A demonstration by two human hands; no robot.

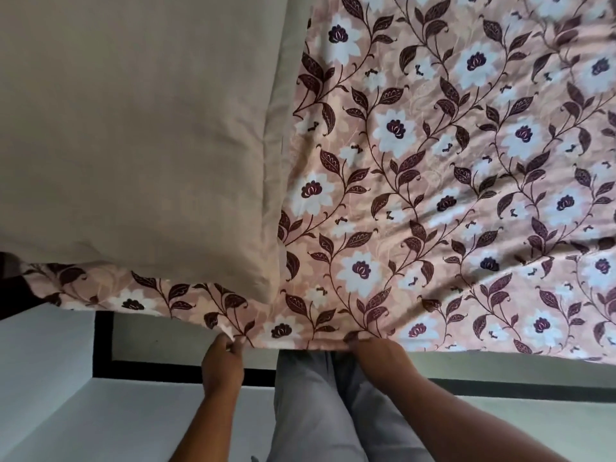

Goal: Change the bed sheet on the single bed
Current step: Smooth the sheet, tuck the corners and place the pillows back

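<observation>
Floral fabric pinched in both hands at the bed's near edge: left hand (222, 360) grips the bed sheet (433, 181) hem with curled fingers; right hand (378, 356) clutches the hem just beside it. Sheet is spread over the bed. Beige pillow (133, 135) lies on the sheet toward the left end. Grey trousers (320, 408) below.

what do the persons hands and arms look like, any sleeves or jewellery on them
Both hands are bare: the left hand and right hand show no gloves, rings or watch. The forearms are bare too, with no sleeve in view down to the frame's bottom edge. Between them are the person's grey trousers.
</observation>
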